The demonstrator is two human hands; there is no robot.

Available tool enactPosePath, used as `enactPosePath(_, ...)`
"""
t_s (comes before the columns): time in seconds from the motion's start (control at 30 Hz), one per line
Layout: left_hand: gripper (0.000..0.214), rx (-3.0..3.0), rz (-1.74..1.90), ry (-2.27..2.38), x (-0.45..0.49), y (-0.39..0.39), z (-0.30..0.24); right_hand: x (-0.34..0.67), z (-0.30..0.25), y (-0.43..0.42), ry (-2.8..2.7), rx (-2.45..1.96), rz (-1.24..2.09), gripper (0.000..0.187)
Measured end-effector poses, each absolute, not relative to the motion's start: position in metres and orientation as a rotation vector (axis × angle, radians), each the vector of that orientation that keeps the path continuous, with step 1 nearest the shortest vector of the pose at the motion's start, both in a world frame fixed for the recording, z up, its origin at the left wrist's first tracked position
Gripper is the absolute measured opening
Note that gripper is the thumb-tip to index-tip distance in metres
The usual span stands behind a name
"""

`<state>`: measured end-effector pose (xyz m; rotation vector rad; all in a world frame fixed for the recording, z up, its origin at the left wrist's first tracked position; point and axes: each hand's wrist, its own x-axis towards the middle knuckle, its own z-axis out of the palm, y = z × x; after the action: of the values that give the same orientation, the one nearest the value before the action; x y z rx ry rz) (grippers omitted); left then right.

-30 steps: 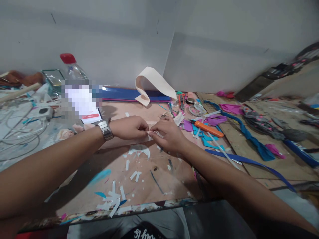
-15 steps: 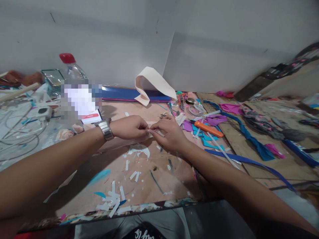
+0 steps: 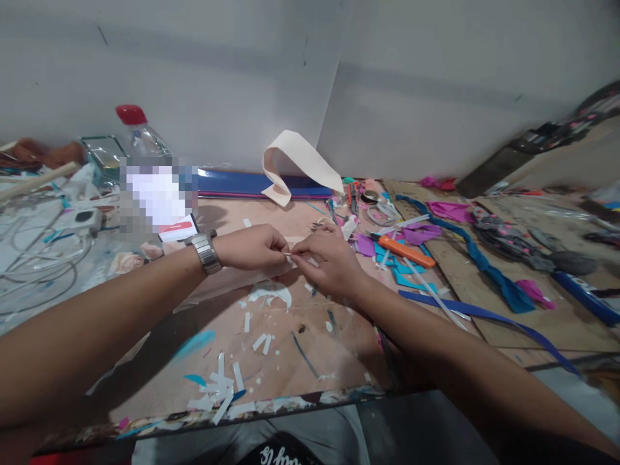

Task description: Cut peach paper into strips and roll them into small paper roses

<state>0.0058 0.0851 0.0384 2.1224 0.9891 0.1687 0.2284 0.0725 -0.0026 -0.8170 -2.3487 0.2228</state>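
Observation:
My left hand [image 3: 254,247], with a metal watch on its wrist, and my right hand [image 3: 328,261] meet at the middle of the worktable [image 3: 310,361]. Both are pinched, fingertips almost touching, on a small pale paper strip [image 3: 292,258] held just above a pale pink sheet [image 3: 227,279] lying on the table. Most of the strip is hidden by my fingers.
White paper scraps [image 3: 220,387] litter the near edge. An orange utility knife [image 3: 405,250], scissors [image 3: 382,210], blue and magenta offcuts lie to the right. A curled cream paper band [image 3: 295,161] and a red-capped bottle [image 3: 138,132] stand at the back. Cables [image 3: 39,258] lie left.
Both hands stay together at the same spot. My right fingers have shifted slightly on the strip. Nothing else has moved.

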Motion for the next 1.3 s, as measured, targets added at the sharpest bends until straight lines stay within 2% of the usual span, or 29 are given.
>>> enactPosePath(0.27, 0.028, 2.043, 0.175, 0.968, 0.006, 0.085, 0.039, 0.229, 0.001, 0.070, -2.402, -0.788, 0.132, 0.013)
enactPosePath(0.47, 0.037, 2.052, 0.199, 1.007, 0.003, 0.087, 0.038, 0.230, 0.001, 0.071, -2.399, -0.762, 0.065, 0.013)
enactPosePath(0.6, 0.032, 2.046, 0.174, 1.062, 0.002, 0.087, 0.039, 0.229, 0.002, 0.071, -2.373, -0.845, 0.043, 0.012)
enactPosePath(1.3, 0.031, 2.545, 0.241, 1.139, 0.019, 0.064, 0.051, 0.225, 0.008, 0.069, -2.408, -0.892, 0.300, 0.009)
